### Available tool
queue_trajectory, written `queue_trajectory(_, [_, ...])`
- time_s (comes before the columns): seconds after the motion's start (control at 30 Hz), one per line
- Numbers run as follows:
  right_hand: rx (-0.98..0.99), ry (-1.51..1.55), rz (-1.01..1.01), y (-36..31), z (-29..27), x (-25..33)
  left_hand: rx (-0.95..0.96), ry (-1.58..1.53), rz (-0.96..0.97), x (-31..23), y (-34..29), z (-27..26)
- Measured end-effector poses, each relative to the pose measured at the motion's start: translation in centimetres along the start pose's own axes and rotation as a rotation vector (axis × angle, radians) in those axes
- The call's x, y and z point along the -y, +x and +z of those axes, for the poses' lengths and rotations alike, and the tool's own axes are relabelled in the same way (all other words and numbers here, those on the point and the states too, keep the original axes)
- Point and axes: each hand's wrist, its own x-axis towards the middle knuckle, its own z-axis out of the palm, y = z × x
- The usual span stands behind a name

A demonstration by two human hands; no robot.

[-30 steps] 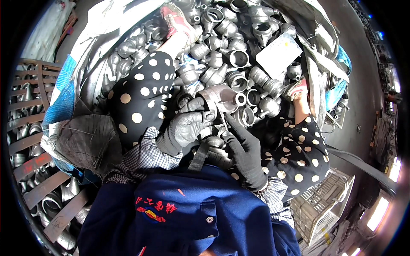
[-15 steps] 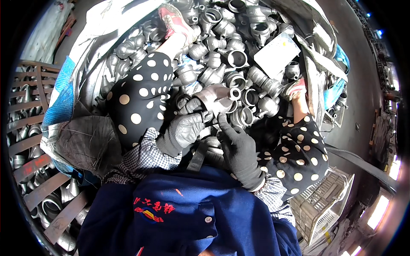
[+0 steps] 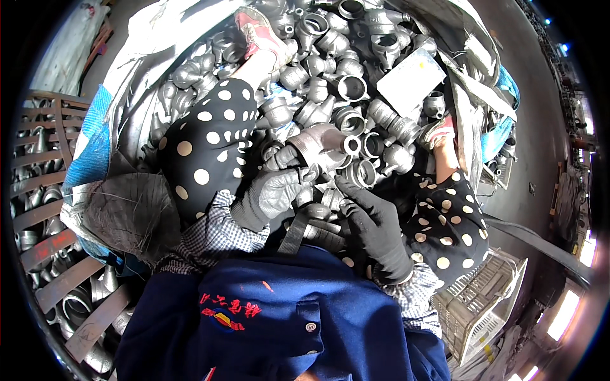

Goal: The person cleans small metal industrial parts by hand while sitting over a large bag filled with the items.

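Observation:
My left hand (image 3: 272,192), in a grey work glove, is closed round one end of a grey metal casting (image 3: 314,145). The casting looks like a pipe fitting, with a wide body and a small round opening that points right. Just below and right of it is my right hand (image 3: 376,232), in a dark glove, apart from the casting. Its fingers are curled in a pinch, and whatever they hold is too small to make out. Beneath both hands lie many similar castings (image 3: 351,87), piled between my legs.
A large white woven sack (image 3: 470,57) surrounds the pile. A white box-like piece (image 3: 411,81) rests on the castings at the right. On the left stands a rusty metal cage (image 3: 46,219) full of castings. A pale plastic crate (image 3: 480,305) sits at the lower right.
My right hand has drawn away from the casting, down and to the right. The casting has turned slightly in my left hand, which stays in nearly the same place.

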Motion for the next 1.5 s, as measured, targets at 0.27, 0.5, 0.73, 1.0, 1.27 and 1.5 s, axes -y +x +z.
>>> queue_trajectory(0.27, [-0.037, -0.369, -0.284, 0.8, 1.0, -1.0, -0.228, 0.043, -0.047, 1.6, -1.7, -4.3])
queue_trajectory(0.5, [0.106, 0.199, 0.125, 0.6, -0.4, 0.2, -0.008, 0.214, 0.006, -0.5, 0.9, 1.6])
queue_trajectory(0.73, [-0.112, -0.521, -0.36, 0.7, 1.2, -1.0, -0.138, -0.001, -0.043, 0.6, -1.0, -1.9])
queue_trajectory(1.0, [-0.003, -0.072, -0.13, 0.5, 0.2, -1.9, -0.008, 0.118, 0.037, -0.2, 0.7, 1.2])
queue_trajectory(1.27, [0.024, -0.156, -0.158, 0.5, 0.4, -1.5, -0.045, 0.055, 0.007, -0.1, 0.4, 0.8])
queue_trajectory(1.5, [-0.138, -0.32, -0.268, 0.5, 1.0, -1.2, -0.172, 0.053, -0.04, 0.4, -0.5, -1.1])
